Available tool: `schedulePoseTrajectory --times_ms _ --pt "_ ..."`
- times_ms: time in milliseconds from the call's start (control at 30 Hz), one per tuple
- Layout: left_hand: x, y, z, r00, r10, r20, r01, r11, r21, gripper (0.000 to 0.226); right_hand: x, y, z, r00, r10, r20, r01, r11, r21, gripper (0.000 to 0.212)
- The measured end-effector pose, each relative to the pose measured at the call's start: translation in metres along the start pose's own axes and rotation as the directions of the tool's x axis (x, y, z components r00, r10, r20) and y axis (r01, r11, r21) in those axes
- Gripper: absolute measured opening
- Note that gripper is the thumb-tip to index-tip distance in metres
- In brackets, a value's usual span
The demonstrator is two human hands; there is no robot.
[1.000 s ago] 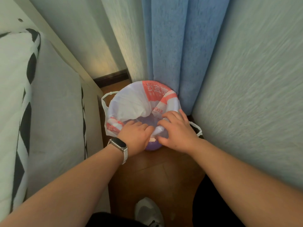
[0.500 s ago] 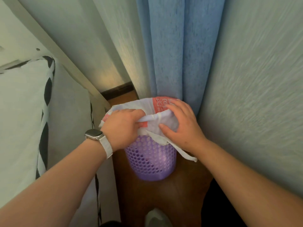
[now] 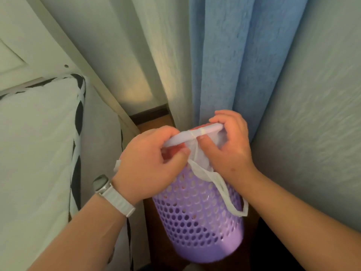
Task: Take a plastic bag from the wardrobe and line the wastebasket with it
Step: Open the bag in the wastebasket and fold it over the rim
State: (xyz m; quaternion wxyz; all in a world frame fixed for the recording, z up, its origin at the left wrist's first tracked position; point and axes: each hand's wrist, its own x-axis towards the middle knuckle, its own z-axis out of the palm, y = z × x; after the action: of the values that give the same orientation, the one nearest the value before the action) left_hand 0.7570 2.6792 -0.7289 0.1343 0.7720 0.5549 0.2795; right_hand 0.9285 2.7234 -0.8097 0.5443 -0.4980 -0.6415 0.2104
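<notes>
A purple perforated wastebasket [image 3: 197,218] stands on the wooden floor, tilted toward me, between the bed and the curtain. A white plastic bag with red print [image 3: 197,153] sits in its mouth, its edge folded over the near rim. One bag handle [image 3: 232,200] dangles down the basket's outside. My left hand [image 3: 150,165] and my right hand [image 3: 230,147] both pinch the bag's edge along the rim, thumbs on the near side. The basket's inside is hidden by my hands.
A white mattress with black-and-white trim [image 3: 39,153] fills the left. A blue curtain [image 3: 224,61] and pale curtain [image 3: 312,114] hang behind and to the right of the basket. A dark skirting board [image 3: 150,114] runs at the back. The gap is narrow.
The view has dropped from above the basket to its side. My hands rose from inside the bag to the rim, and the bag's edge now wraps over it.
</notes>
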Motion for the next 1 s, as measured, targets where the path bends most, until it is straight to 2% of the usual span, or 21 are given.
schedulePoseTrajectory --times_ms 100,233,400,567,733,900,1000 --pt "0.002 0.001 -0.003 0.987 -0.034 -0.16 0.048 0.995 0.087 0.025 0.005 -0.016 0.006 1.0 0.021 -0.018 -0.021 1.0 -0.019 0.043" --pt "0.01 -0.007 -0.006 0.961 -0.074 -0.267 0.094 0.994 0.063 0.027 0.015 -0.036 0.013 0.999 0.031 0.01 -0.03 0.998 -0.061 0.046" --pt "0.016 -0.015 -0.01 0.944 -0.085 -0.318 0.118 0.989 0.085 0.033 0.027 -0.037 0.009 0.993 0.04 0.11 -0.042 0.999 0.014 0.052" --pt "0.014 -0.017 -0.012 0.925 -0.067 -0.373 0.107 0.99 0.088 0.034 0.031 -0.033 -0.001 0.978 0.126 0.168 -0.143 0.986 0.088 0.053" --pt "0.015 -0.014 -0.008 0.909 -0.037 -0.414 0.08 0.993 0.087 0.032 0.03 -0.033 -0.004 0.966 0.241 0.091 -0.252 0.958 0.139 0.05" --pt "0.018 -0.015 -0.006 0.912 0.011 -0.411 0.035 0.994 0.104 0.035 0.025 -0.034 -0.004 0.977 0.211 0.001 -0.21 0.971 0.111 0.04" --pt "0.022 -0.015 -0.004 0.915 0.115 -0.386 -0.035 0.977 0.209 0.034 0.025 -0.034 -0.004 0.987 0.151 -0.054 -0.147 0.986 0.076 0.039"
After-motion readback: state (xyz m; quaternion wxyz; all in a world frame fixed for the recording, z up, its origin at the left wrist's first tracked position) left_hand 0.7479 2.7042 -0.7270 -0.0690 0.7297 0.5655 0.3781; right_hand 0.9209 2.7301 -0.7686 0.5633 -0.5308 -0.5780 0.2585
